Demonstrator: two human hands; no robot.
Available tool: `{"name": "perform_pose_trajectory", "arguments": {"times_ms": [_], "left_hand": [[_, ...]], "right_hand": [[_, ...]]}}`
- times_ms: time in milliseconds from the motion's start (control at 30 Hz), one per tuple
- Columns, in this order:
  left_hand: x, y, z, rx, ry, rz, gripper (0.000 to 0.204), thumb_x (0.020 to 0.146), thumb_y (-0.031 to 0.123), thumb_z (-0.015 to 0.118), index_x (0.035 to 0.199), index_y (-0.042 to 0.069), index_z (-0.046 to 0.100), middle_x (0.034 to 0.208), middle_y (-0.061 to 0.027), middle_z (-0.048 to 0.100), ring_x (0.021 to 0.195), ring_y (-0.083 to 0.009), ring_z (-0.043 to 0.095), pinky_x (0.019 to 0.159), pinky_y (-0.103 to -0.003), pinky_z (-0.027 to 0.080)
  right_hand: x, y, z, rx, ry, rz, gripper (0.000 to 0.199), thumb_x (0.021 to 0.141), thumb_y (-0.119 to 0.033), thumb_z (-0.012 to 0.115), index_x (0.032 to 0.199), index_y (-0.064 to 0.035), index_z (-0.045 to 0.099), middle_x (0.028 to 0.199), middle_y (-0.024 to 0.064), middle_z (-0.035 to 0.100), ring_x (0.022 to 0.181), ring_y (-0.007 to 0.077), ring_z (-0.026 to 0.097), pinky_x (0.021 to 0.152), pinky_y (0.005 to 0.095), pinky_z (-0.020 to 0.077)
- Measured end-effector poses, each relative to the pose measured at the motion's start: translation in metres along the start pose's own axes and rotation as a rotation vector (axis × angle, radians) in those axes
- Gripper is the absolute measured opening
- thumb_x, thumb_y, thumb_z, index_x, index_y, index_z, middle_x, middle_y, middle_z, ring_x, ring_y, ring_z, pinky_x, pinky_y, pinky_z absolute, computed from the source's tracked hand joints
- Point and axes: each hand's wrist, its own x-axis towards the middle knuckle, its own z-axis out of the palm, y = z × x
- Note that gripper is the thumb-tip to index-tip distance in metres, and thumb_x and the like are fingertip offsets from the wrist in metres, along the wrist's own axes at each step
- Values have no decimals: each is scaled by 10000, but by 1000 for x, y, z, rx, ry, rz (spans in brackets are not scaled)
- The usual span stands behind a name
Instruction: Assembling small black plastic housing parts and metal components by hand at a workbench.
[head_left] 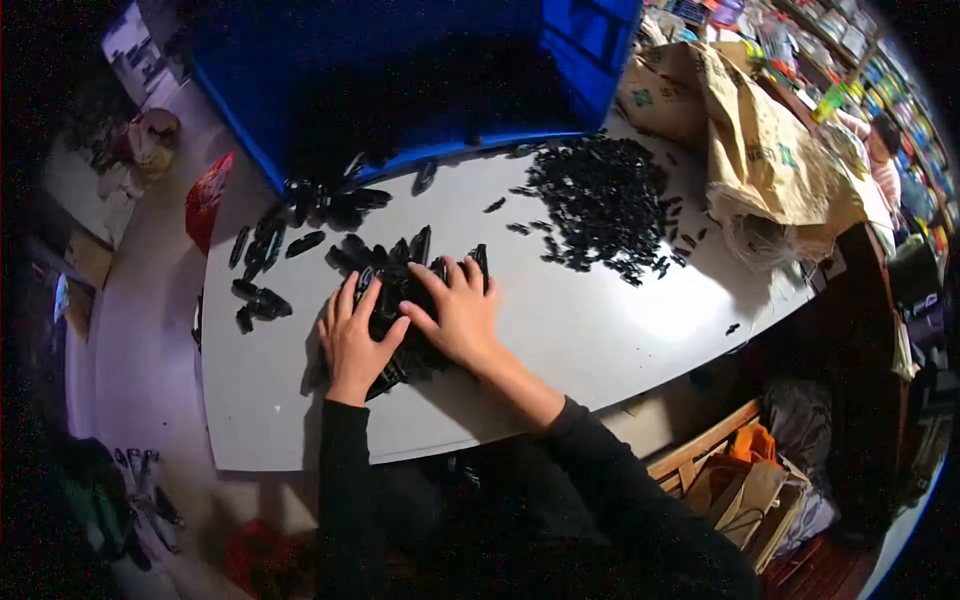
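On table (600, 330), two hands (410, 325), two piles (600, 200).

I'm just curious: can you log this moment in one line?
left hand and right hand flat on black parts | grey table | blue bin behind

Heap of glossy black oblong plastic pieces (400, 300), bunched flat on the grey tabletop, near edge

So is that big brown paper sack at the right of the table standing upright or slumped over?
Slumped. The brown paper sack lies crumpled on the grey table, its mouth sagging toward the table's edge beside the pile of small black parts.
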Motion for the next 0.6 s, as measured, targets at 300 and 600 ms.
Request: {"name": "perform_pose_trajectory", "arguments": {"times_ms": [300,600], "left_hand": [[-21,77,-27,72,-91,151,682,727,450,636,1322,196,420,1385,-134,327,1295,-342,251,1009,-581,171],[-54,135,20,-52,-350,440,535,789,276,615,1289,174,455,1348,-124,377,1265,-290,320,1029,-542,190]], "right_hand": [[51,261,-145,-113,443,-74,442,806,-319,586,1199,-124,533,1088,142,567,1038,317,512,907,377,389],[8,263,-135,-314,-23,189,584,793,-641,453,1241,-272,519,1363,110,394,1271,334,317,1034,570,142]]}}
